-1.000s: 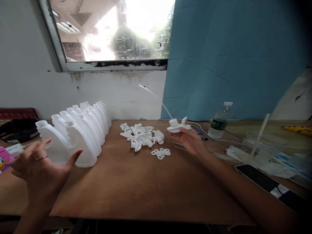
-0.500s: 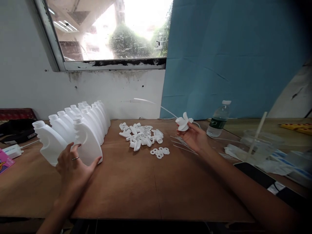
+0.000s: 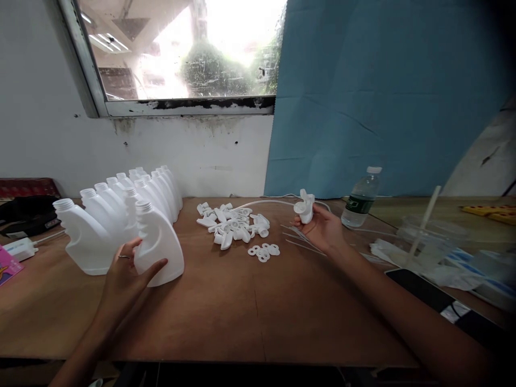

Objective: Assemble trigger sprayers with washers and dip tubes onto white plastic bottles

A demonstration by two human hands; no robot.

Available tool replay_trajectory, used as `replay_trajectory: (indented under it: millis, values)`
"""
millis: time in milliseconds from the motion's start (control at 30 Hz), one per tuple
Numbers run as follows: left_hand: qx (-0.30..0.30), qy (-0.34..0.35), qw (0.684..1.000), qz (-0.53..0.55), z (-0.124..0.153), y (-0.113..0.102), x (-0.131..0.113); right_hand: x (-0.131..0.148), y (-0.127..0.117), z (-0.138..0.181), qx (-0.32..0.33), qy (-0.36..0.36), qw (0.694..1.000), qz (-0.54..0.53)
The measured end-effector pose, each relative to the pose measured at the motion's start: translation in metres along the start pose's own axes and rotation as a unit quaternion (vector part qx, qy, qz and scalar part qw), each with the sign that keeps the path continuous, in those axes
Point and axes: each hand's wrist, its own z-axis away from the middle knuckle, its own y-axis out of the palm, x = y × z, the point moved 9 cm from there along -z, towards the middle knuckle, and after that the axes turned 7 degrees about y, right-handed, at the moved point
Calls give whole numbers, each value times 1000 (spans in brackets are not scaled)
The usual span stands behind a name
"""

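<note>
My left hand (image 3: 131, 269) is closed around the lower body of a white plastic bottle (image 3: 163, 250) with an open threaded neck. That bottle stands in front of two rows of matching white bottles (image 3: 86, 239). On the right, my right hand (image 3: 322, 228) grips a white trigger spray head (image 3: 305, 206) above the table. A thin white dip tube (image 3: 266, 202) runs from the head leftward, over a pile of loose spray heads (image 3: 231, 223). Flat white ring washers (image 3: 264, 251) lie in a small heap between the hands.
Thin clear tubes (image 3: 302, 239) lie beneath my right hand. A water bottle (image 3: 360, 199), a clear plastic cup with a straw (image 3: 431, 236) and a black phone (image 3: 423, 290) are at the right. A white adapter (image 3: 20, 250) sits far left. A wall and window back the table.
My left hand has closed on the front bottle and brought it right and nearer, out of the row. The spray head in my right hand has turned, and its tube has swung lower.
</note>
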Motion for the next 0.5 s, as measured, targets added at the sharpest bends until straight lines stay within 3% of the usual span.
replay_trajectory:
  millis: [133,200,300,400,500]
  values:
    - [176,-54,968,172,-2,46,-27,8,-15,-5,-25,-5,999,-34]
    - [269,-58,922,272,-2,76,-50,10,-26,-8,-39,-2,997,-67]
    - [394,-90,829,387,2,123,-71,13,-42,-12,-60,-4,993,-99]
    - [420,-123,776,453,2,155,-68,18,-52,-14,-66,-22,992,-107]
    - [403,-108,762,495,-2,163,-62,19,-56,-15,-68,-35,992,-103]
